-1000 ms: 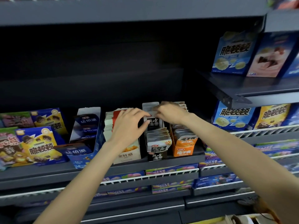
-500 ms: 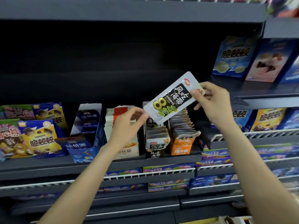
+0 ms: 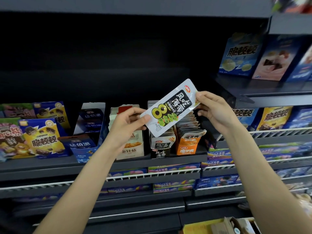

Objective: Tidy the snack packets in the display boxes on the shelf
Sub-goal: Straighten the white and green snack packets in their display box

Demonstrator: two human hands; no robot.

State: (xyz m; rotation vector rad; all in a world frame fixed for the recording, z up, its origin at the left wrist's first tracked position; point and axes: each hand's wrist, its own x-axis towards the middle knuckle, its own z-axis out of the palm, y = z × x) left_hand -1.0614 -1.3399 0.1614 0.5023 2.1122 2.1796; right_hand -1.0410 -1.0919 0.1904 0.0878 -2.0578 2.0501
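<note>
Flat glossy white-and-black foil snack packet (image 3: 169,108) looks light, floppy, slick: left hand (image 3: 125,125) and right hand (image 3: 213,109) each pinch an end seam, best hold.

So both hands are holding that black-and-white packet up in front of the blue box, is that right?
Not quite. Both hands, left and right, do hold the black-and-white packet up, but in the head view it is in front of the black box of matching packets, beside the orange box. The blue box stands further left.
</note>
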